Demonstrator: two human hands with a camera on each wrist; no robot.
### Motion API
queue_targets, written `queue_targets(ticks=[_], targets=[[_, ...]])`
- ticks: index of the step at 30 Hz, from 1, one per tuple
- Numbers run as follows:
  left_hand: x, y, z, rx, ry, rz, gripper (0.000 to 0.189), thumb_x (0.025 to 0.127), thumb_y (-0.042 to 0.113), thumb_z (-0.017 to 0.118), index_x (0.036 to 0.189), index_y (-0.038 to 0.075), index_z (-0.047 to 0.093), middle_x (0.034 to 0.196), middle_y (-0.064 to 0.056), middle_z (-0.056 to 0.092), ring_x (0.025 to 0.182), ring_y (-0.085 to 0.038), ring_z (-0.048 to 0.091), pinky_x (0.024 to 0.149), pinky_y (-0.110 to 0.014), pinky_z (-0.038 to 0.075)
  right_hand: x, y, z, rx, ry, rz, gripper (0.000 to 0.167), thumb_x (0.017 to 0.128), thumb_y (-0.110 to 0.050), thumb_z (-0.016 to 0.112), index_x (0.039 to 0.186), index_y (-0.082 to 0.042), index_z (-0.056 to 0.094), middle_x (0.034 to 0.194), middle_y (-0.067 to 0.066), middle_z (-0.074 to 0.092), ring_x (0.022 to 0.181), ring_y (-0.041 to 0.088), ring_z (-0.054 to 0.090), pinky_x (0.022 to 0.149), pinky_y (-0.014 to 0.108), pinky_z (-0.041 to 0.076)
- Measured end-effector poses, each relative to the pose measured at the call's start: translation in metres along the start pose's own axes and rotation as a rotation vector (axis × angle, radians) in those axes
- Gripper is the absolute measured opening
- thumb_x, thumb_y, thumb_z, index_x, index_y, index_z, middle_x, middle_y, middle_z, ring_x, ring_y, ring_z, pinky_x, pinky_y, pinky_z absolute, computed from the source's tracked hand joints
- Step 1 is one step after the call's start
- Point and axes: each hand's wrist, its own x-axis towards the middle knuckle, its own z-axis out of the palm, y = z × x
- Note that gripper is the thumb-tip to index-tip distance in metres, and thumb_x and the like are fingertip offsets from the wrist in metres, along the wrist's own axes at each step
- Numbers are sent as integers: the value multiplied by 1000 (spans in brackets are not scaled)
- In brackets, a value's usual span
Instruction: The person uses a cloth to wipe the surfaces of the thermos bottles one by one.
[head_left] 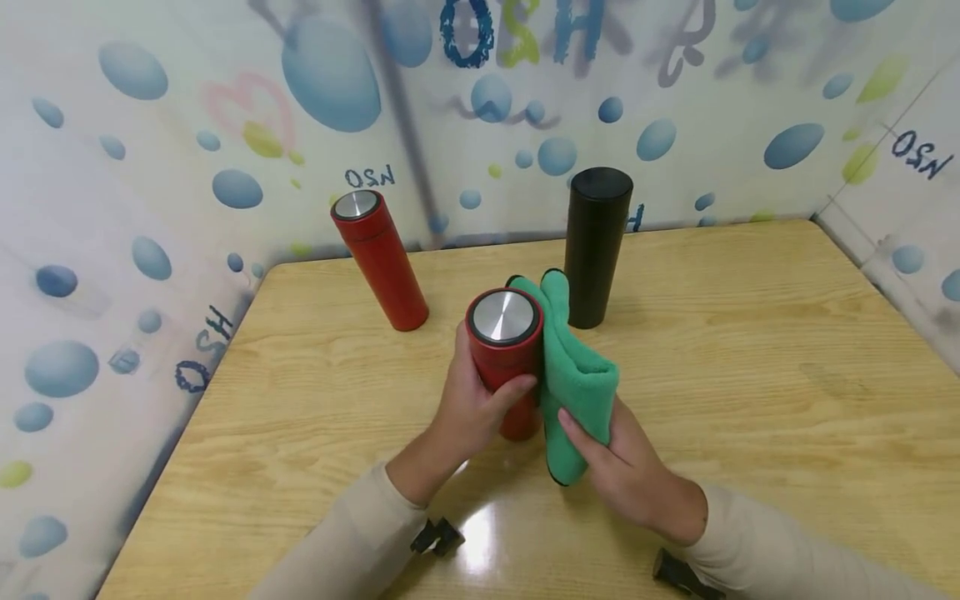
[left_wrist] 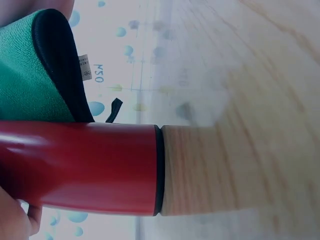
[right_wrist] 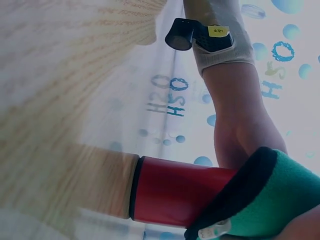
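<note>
A red thermos flask [head_left: 512, 360] with a silver-topped lid stands upright, its dark base ring at the glossy tabletop in both wrist views. Around its upper body my left hand [head_left: 467, 410] grips it, thumb across the front. My right hand [head_left: 633, 471] holds a folded green cloth [head_left: 585, 392] with black edging, thumb on the near side. The cloth lies against the flask's right side. In the left wrist view the cloth [left_wrist: 30, 70] shows a small white tag [left_wrist: 85, 67]. The right hand's far fingers are mostly hidden behind the cloth in the head view.
Another red thermos flask [head_left: 386, 271] stands at the back left. A black thermos flask [head_left: 595, 250] stands behind the cloth, to the right. The wooden table [head_left: 750, 358] meets a patterned wall covering [head_left: 465, 200] at the back and left.
</note>
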Motion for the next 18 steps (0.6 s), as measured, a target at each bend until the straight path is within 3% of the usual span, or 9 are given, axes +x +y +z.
queue_targets(ticks=[12, 18], targets=[[1, 4, 0, 7, 13, 26, 91, 83, 63, 70, 149, 16, 27, 142, -1, 49, 131, -19, 49, 105, -41, 50, 2, 2, 2, -44, 20, 69, 57, 100, 6, 46, 153, -1, 28, 147, 19, 47, 133, 6, 48, 108, 16, 40], [0, 5, 0, -5, 15, 27, 93, 83, 64, 70, 149, 15, 28, 142, -3, 50, 130, -19, 49, 106, -40, 50, 3, 1, 2, -84, 33, 157, 57, 94, 3, 60, 146, 0, 38, 137, 15, 57, 121, 9, 58, 103, 20, 48]])
